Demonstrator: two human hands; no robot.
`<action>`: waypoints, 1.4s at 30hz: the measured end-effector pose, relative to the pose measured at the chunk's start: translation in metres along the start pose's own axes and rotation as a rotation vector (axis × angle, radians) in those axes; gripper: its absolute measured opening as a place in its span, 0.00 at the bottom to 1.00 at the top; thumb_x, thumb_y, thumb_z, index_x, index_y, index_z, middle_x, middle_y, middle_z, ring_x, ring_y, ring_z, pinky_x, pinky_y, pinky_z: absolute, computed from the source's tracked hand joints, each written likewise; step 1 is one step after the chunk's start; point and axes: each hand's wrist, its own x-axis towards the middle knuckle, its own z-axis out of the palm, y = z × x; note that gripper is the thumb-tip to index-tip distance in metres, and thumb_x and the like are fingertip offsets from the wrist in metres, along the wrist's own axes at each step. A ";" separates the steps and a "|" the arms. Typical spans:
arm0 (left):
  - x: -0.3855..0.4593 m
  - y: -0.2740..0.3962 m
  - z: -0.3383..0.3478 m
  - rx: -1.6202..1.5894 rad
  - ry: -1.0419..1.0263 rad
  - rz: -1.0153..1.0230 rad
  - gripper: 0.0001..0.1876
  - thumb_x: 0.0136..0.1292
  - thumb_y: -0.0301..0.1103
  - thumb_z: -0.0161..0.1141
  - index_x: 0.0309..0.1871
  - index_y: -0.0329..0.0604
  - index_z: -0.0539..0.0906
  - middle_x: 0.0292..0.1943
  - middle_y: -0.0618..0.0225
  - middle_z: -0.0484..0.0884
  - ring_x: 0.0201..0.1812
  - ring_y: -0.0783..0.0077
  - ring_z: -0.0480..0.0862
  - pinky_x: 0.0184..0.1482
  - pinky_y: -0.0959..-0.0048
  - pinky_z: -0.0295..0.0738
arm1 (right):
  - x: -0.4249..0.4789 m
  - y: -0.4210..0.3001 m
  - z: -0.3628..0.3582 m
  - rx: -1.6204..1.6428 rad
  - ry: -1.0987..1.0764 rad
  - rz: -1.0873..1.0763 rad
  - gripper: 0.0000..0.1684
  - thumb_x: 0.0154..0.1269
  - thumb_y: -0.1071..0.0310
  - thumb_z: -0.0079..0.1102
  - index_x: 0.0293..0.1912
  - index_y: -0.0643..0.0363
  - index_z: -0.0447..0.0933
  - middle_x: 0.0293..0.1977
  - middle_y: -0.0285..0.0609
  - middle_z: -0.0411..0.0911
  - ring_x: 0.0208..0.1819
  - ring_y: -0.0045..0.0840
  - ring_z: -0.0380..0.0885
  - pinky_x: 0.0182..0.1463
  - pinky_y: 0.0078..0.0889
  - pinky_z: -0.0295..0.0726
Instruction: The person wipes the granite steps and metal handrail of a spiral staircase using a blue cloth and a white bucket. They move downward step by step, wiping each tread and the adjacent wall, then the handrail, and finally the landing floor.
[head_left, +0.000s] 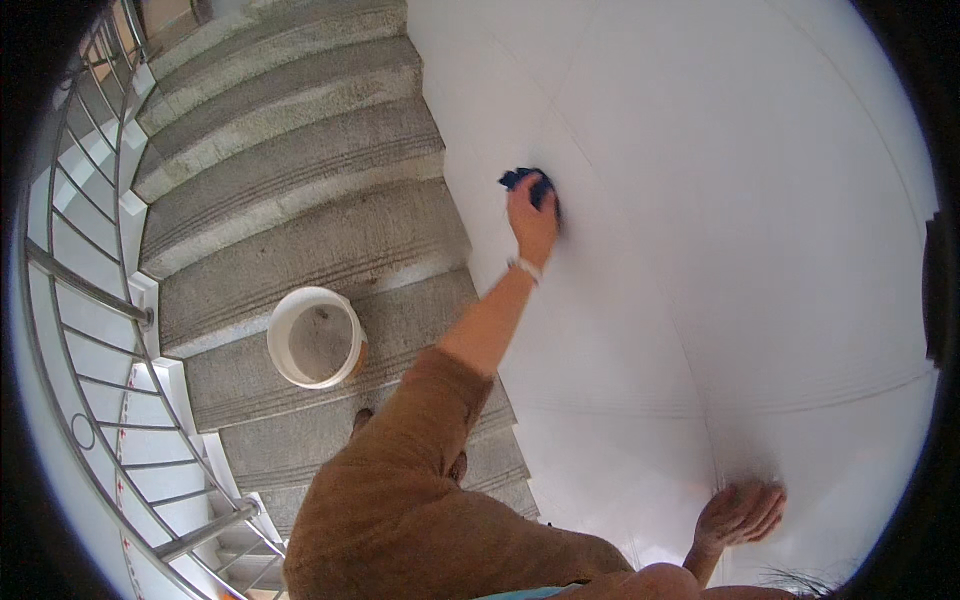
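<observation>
My left hand (534, 214), at the end of a brown-sleeved arm with a pale band round the wrist, grips a dark blue cloth (541, 189) against the smooth white wall (712, 210). Part of the cloth sticks out past the fingers towards the stairs. Lower right, my right hand (744, 511) is close to the same wall, its fingers together and bent; its palm is hidden, so whether anything is in it cannot be told. A grey smudge or shadow shows on the wall just above that hand.
A white plastic bucket (271, 337) with greyish contents stands on a step of the worn grey stairs (300, 225), left of my arm. A curved metal railing (82, 289) runs along the stairs' left side. The wall borders them on the right. Part of a shoe shows below the bucket.
</observation>
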 end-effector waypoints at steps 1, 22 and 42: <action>-0.018 0.013 0.000 -0.035 -0.055 0.069 0.19 0.49 0.26 0.61 0.47 0.41 0.75 0.42 0.55 0.75 0.48 0.54 0.72 0.55 0.64 0.64 | -0.002 0.003 -0.002 -0.009 -0.011 -0.007 0.20 0.65 0.60 0.49 0.53 0.60 0.67 0.56 0.54 0.66 0.58 0.48 0.65 0.61 0.54 0.55; 0.003 0.061 0.000 -0.070 -0.129 0.136 0.16 0.53 0.28 0.58 0.47 0.40 0.74 0.45 0.59 0.76 0.47 0.55 0.72 0.52 0.64 0.65 | 0.001 0.004 -0.001 -0.017 -0.026 -0.030 0.21 0.63 0.59 0.50 0.53 0.59 0.68 0.55 0.55 0.66 0.57 0.46 0.66 0.58 0.51 0.60; -0.365 0.011 -0.076 0.185 -0.318 -0.693 0.16 0.60 0.31 0.54 0.49 0.36 0.68 0.50 0.52 0.65 0.53 0.56 0.65 0.58 0.64 0.57 | 0.006 0.019 0.008 0.053 0.053 -0.193 0.20 0.62 0.57 0.54 0.50 0.56 0.70 0.53 0.50 0.68 0.56 0.42 0.67 0.56 0.47 0.65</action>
